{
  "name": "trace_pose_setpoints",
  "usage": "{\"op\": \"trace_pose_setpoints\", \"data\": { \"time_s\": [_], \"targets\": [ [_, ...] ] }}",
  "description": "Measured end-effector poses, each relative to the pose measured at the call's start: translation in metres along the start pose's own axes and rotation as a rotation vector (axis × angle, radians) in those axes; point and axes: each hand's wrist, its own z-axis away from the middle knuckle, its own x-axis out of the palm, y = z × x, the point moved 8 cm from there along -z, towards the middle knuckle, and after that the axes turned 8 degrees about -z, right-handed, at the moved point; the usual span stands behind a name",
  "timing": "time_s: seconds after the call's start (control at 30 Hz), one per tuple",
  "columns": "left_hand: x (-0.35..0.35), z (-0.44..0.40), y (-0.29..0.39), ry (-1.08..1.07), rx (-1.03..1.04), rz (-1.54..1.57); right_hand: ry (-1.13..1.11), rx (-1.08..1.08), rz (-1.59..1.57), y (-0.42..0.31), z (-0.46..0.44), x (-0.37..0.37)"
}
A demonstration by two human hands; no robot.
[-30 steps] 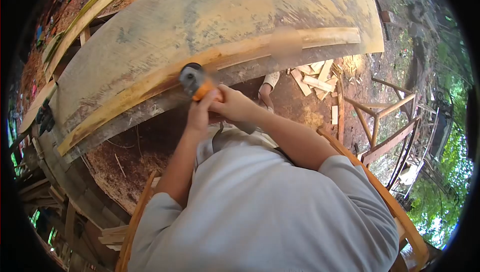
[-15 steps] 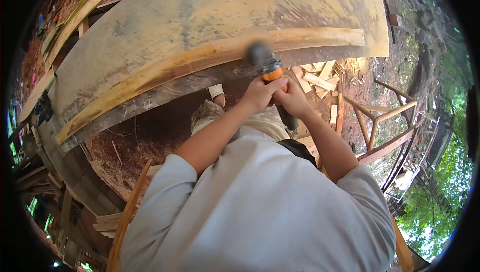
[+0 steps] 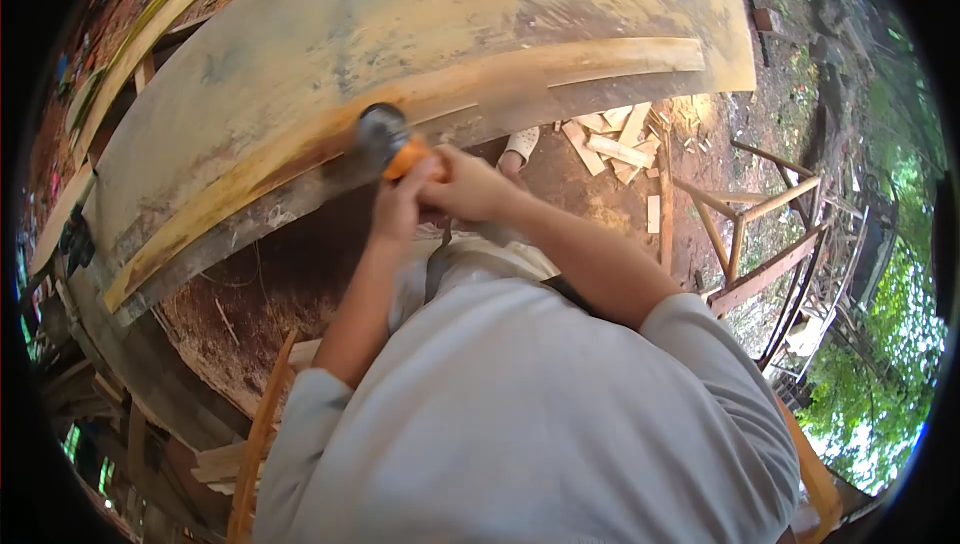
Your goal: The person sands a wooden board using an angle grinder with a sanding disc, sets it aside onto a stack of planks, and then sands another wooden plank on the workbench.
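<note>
An orange-and-black angle grinder is gripped by both my hands. My left hand wraps round its body from the left. My right hand closes round it just to the right, and part of the handle is hidden under the fingers. The grinder's dark head is over the near edge of a long wooden plank; its disc is smeared by motion, so I cannot tell whether it touches the wood. The plank lies along the near side of a large, stained tabletop.
Short wood offcuts lie on the ground right of my feet. A wooden frame stands farther right. More boards are at the upper left, and a slanting wooden bar is near my left elbow.
Both hands and the angle grinder have moved left along the plank, from its right-hand half toward the middle. My body has shifted, and the foot now shows farther right.
</note>
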Motion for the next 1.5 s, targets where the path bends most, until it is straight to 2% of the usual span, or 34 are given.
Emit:
{"op": "trace_pose_setpoints", "data": {
  "time_s": [0.03, 0.07, 0.13, 0.23, 0.27, 0.3, 0.37, 0.43, 0.6, 0.67, 0.73, 0.8, 0.87, 0.93, 0.97, 1.07, 1.17, 1.27, 1.3, 1.43, 1.5],
  "targets": [
    [-0.010, 0.009, 0.008, 0.047, -0.040, 0.045, 0.013, -0.154, 0.088, -0.001, -0.015, 0.013],
    [-0.021, -0.001, 0.001, 0.017, -0.030, 0.057, 0.009, -0.106, 0.153, -0.014, -0.013, 0.016],
    [-0.008, -0.007, 0.018, -0.038, 0.032, 0.005, 0.086, -0.106, 0.058, -0.004, -0.015, 0.006],
    [0.053, -0.031, 0.015, -0.184, -0.048, -0.173, 0.198, -0.065, -0.075, 0.020, 0.008, -0.054],
    [0.086, -0.038, 0.014, -0.252, -0.046, -0.240, 0.216, -0.059, -0.176, 0.049, 0.009, -0.076],
    [0.121, -0.047, 0.014, -0.331, 0.014, -0.235, 0.233, -0.054, -0.278, 0.078, 0.011, -0.099],
    [0.184, -0.057, 0.012, -0.406, 0.087, -0.210, 0.267, -0.022, -0.467, 0.079, 0.044, -0.145],
    [0.225, -0.055, 0.007, -0.452, -0.023, -0.286, 0.303, -0.026, -0.453, 0.091, 0.061, -0.181],
    [0.303, -0.072, -0.002, -0.510, -0.039, -0.353, 0.336, -0.070, -0.527, 0.125, 0.078, -0.246],
    [0.333, -0.080, 0.006, -0.551, 0.114, -0.271, 0.361, -0.043, -0.507, 0.130, 0.086, -0.271],
    [0.357, -0.088, 0.017, -0.565, 0.083, -0.276, 0.374, -0.054, -0.536, 0.141, 0.088, -0.289],
    [0.369, -0.094, 0.019, -0.582, -0.008, -0.526, 0.423, -0.005, -0.671, 0.144, 0.092, -0.301],
    [0.360, -0.096, 0.009, -0.575, -0.054, -0.580, 0.441, -0.026, -0.633, 0.138, 0.090, -0.294],
    [0.339, -0.107, -0.001, -0.476, 0.181, -0.476, 0.407, -0.064, -0.557, 0.133, 0.083, -0.279],
    [0.323, -0.085, 0.012, -0.498, 0.129, -0.282, 0.357, -0.049, -0.514, 0.136, 0.076, -0.265],
    [0.235, -0.054, 0.009, -0.405, 0.072, -0.152, 0.281, -0.049, -0.375, 0.098, 0.062, -0.190],
    [0.159, -0.042, 0.007, -0.290, -0.014, -0.196, 0.203, -0.039, -0.244, 0.078, 0.035, -0.134],
    [0.093, -0.030, 0.019, -0.183, 0.024, -0.116, 0.159, -0.011, -0.181, 0.049, 0.015, -0.077],
    [0.073, -0.031, 0.022, -0.156, 0.140, -0.071, 0.166, -0.083, -0.139, 0.034, 0.008, -0.060],
    [-0.014, -0.023, 0.020, -0.060, 0.144, -0.043, 0.111, -0.077, 0.039, -0.012, -0.022, 0.002],
    [-0.043, -0.019, 0.020, -0.006, 0.064, 0.084, 0.010, -0.099, 0.040, -0.029, -0.035, 0.028]
  ]
}}
